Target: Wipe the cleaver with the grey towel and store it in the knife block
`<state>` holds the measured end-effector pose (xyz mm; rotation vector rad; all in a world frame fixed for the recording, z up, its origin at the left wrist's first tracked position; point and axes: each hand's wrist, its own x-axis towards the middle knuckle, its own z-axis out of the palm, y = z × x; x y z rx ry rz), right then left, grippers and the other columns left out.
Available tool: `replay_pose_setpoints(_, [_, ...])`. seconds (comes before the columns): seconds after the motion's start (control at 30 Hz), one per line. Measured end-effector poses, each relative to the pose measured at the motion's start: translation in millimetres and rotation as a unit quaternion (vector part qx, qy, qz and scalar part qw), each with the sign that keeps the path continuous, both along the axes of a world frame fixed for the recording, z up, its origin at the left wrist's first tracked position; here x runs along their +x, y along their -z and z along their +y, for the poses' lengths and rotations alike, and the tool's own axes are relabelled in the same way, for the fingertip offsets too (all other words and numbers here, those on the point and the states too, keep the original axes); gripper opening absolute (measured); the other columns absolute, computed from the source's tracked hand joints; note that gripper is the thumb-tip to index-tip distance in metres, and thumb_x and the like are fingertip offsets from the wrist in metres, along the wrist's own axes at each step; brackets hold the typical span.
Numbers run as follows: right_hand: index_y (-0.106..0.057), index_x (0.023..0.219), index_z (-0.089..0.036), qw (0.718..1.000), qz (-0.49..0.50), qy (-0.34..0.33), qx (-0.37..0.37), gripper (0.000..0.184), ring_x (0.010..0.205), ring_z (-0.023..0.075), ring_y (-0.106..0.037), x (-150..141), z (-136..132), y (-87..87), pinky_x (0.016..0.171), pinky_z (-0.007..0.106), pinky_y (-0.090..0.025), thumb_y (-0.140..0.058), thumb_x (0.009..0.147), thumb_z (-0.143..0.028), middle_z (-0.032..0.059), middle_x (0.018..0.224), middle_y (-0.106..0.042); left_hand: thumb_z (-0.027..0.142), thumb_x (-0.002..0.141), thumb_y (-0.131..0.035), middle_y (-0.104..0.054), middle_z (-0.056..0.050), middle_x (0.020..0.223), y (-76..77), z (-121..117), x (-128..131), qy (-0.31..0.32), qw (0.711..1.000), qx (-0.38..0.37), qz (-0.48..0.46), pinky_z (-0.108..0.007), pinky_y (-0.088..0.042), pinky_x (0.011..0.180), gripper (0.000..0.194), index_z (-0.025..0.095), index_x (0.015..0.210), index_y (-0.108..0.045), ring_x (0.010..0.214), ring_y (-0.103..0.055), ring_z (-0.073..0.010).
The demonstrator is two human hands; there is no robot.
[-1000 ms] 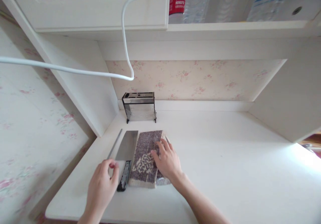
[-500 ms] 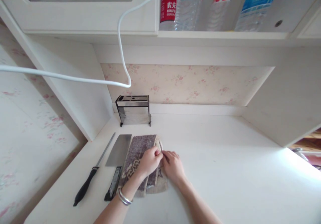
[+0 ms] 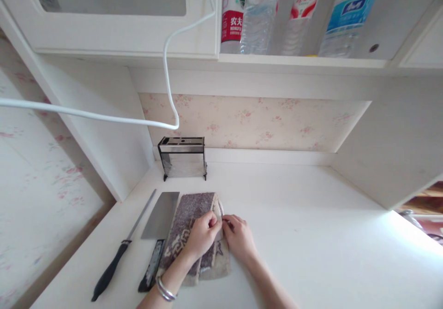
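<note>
Floral wallpaper [image 3: 244, 117] backs a smooth white table [image 3: 294, 244]. Beneath the left hand [image 3: 202, 235], fingers curled, grip hidden, lies a nubbly folded towel [image 3: 194, 205]; the right hand [image 3: 238, 236] pinches its right edge between fingers. Left of the towel lie a flat, rectangular steel cleaver [image 3: 160, 216] and a slim black-handled rod [image 3: 111, 268].

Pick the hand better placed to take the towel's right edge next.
Right hand, likely: its fingertips are at that edge; the left hand lies over the towel.
</note>
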<state>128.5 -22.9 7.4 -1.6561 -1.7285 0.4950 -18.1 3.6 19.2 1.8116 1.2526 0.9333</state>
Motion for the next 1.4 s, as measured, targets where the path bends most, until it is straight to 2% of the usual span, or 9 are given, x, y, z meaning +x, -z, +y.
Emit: replay_pose_setpoints(1.4, [-0.067,0.099,-0.024,1.0,0.015,-0.018,0.013,0.025,0.091,0.0177,-0.063,1.4,2.5,6.5,0.083,0.026,-0.04,-0.044,0.088,-0.022,0.0024,0.098,-0.07,0.033,0.085,-0.05,-0.04,0.006,0.059,2.0,-0.1,-0.9,0.011,1.0,0.0,0.014,-0.024,-0.029,0.06,0.028,0.021,0.064,-0.035,0.059,-0.041,-0.0108])
